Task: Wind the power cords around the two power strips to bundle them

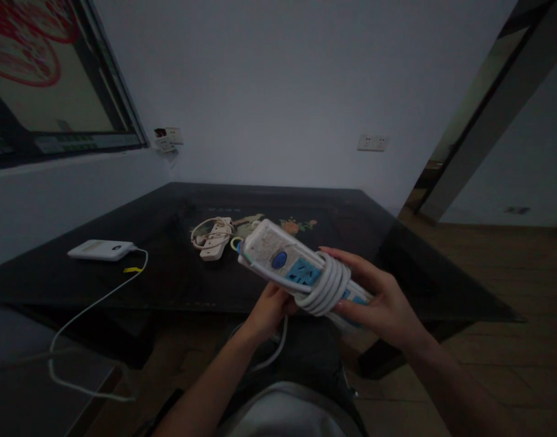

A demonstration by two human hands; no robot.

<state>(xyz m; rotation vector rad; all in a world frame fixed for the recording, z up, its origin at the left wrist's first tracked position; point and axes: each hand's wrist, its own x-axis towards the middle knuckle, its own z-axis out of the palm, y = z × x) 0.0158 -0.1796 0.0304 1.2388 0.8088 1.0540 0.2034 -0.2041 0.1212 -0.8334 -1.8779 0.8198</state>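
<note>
I hold a white power strip (278,258) with a blue button and blue sockets above the near edge of a black table (169,279). Its white cable (326,288) is coiled around the strip's middle. My right hand (383,300) grips the strip's near end, fingers wrapped around it beside the coil. My left hand (269,309) is under the strip, fingers closed on the strip or its cable; a loose cable end hangs down from it toward my lap.
A second, smaller power strip (213,238) with a coiled cord lies on the table. A white power bank (101,249) with a white cable trailing off the table edge sits at the left. Wall sockets (372,142) are behind. Wooden floor lies to the right.
</note>
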